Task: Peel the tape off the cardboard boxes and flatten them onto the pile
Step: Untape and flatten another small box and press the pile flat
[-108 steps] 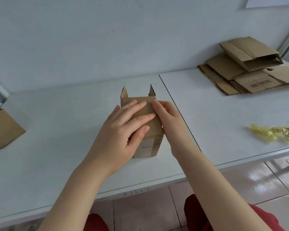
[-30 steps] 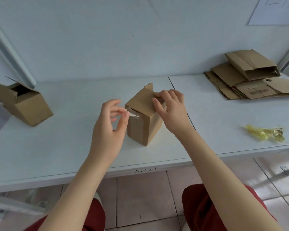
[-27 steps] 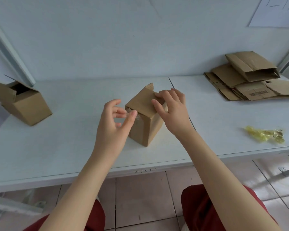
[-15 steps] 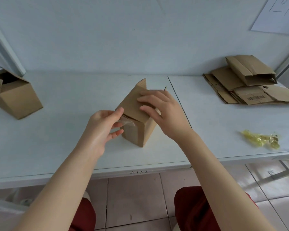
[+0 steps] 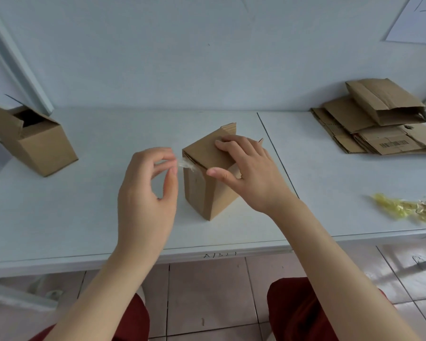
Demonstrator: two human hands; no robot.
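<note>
Both hands are working: our left hand is pinching the thin tab of tape between thumb and fingertips, and it could be tearing short if we are tugging sideways. Our right hand is pressing spread fingers on the box standing on the table, well apart from the pile. Half a second ago our left hand was sitting lower

The left hand is standing upright, thumb and forefinger pinching the tape and other fingers curled loosely, while the right hand is pressing straight fingers on the box, thumb spread.
</note>
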